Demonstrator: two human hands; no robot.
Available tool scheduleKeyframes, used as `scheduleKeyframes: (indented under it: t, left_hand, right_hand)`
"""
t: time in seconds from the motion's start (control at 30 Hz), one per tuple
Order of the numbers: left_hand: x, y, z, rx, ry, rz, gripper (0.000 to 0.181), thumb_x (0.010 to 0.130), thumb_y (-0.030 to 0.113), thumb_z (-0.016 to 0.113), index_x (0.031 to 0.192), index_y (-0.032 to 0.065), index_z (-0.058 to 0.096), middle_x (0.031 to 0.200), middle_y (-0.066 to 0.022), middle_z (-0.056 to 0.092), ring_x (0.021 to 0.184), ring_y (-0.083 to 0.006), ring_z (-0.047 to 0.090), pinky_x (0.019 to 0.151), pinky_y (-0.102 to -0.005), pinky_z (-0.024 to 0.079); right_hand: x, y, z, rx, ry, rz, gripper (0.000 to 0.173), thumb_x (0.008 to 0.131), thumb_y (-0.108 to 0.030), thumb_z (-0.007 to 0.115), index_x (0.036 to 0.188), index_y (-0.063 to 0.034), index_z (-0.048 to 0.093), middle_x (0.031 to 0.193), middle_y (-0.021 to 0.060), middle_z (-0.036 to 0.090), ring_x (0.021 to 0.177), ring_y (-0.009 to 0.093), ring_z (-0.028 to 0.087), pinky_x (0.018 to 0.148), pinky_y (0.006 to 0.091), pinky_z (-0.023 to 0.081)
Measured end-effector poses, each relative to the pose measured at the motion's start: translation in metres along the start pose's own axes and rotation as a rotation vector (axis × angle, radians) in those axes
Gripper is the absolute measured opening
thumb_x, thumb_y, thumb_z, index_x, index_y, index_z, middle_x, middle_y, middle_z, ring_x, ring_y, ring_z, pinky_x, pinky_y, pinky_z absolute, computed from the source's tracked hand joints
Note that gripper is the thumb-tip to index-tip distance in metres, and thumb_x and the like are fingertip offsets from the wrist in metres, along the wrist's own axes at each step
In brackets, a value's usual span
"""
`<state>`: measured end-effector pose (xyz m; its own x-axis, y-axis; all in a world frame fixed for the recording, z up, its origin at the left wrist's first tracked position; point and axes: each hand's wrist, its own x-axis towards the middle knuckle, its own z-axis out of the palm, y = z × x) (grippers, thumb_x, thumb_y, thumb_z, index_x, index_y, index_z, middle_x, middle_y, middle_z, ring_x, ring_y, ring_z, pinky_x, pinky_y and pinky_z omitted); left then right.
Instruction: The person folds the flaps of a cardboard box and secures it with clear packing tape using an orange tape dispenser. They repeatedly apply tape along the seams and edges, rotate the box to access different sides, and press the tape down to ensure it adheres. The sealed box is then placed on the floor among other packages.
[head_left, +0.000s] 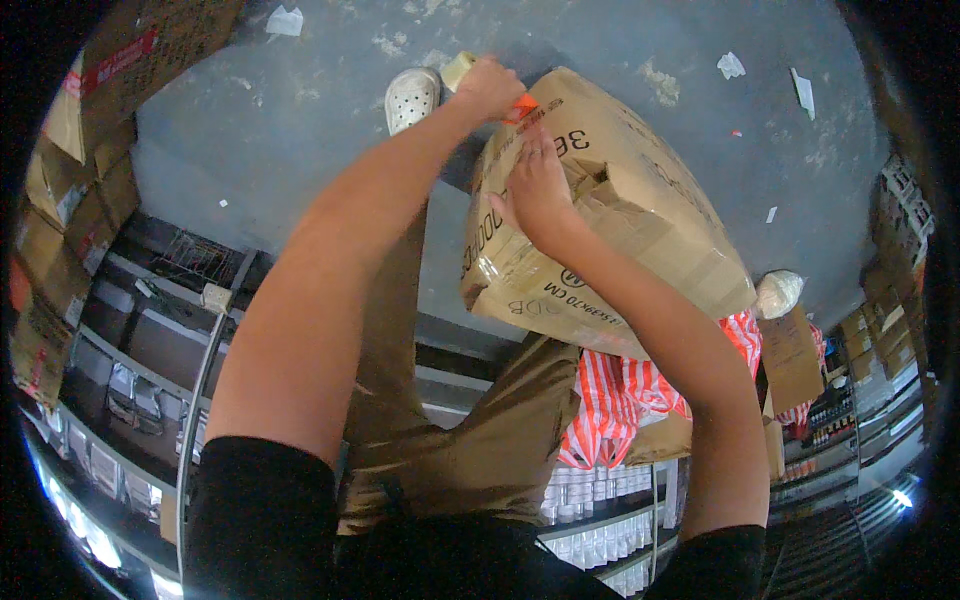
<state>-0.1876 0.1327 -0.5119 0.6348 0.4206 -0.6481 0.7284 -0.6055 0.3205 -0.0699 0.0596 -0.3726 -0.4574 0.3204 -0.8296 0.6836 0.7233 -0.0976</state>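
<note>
A large cardboard carton (660, 217) bearing black print leans at an angle in front of my right leg. Clear packing tape shines on its surface, and part of its cardboard is creased and dented. My left hand (491, 88) grips a tape dispenser with an orange part (521, 109) at the carton's upper left edge. A yellowish tape roll (457, 71) shows beyond that hand. My right hand (538, 184) lies flat against the carton, fingers extended and thumb apart, just below the dispenser. Its palm side is hidden.
Red-and-white striped plastic bags (607, 405) sit beneath the carton beside my right leg. Metal shelving (195, 390) and stacked cartons (112, 180) line the left. Paper scraps (731, 65) litter the grey floor (285, 150). A white clog (412, 97) is on my left foot.
</note>
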Motion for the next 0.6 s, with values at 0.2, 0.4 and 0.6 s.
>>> scheduleKeyframes:
  t: [0.2, 0.4, 0.6]
  left_hand:
    - [-0.004, 0.030, 0.083, 0.092, -0.148, -0.229, 0.018, 0.094, 0.018, 0.060, 0.101, 0.0204, 0.077, 0.100, -0.0002, 0.076, 0.099, -0.0222, 0.071, 0.095, -0.0588, 0.038]
    - [-0.088, 0.007, 0.066, -0.344, 0.096, -0.425, 0.044, 0.094, 0.052, 0.056, 0.116, 0.0184, 0.072, 0.097, -0.0134, 0.075, 0.093, -0.0299, 0.072, 0.092, -0.0532, 0.047]
    - [-0.203, -0.055, 0.048, -0.462, 0.160, -0.504, 0.054, 0.093, 0.055, 0.060, 0.134, 0.0200, 0.063, 0.097, -0.0141, 0.074, 0.087, -0.0314, 0.072, 0.089, -0.0480, 0.050]
  right_hand:
    - [0.030, -0.013, -0.017, 0.054, -0.199, -0.017, 0.098, 0.089, -0.077, 0.041, 0.149, 0.0013, 0.042, 0.160, 0.0226, 0.031, 0.151, 0.040, 0.019, 0.122, 0.0542, 0.007]
    - [0.084, -0.029, 0.061, -0.390, -0.303, 0.160, 0.108, 0.085, -0.080, 0.045, 0.157, -0.0013, 0.027, 0.164, 0.0190, 0.022, 0.153, 0.039, 0.014, 0.121, 0.0573, 0.001]
    - [0.140, -0.045, 0.068, -0.175, -0.474, 0.325, 0.099, 0.088, -0.074, 0.045, 0.157, -0.0058, 0.028, 0.165, 0.0163, 0.021, 0.153, 0.039, 0.011, 0.120, 0.0616, -0.002]
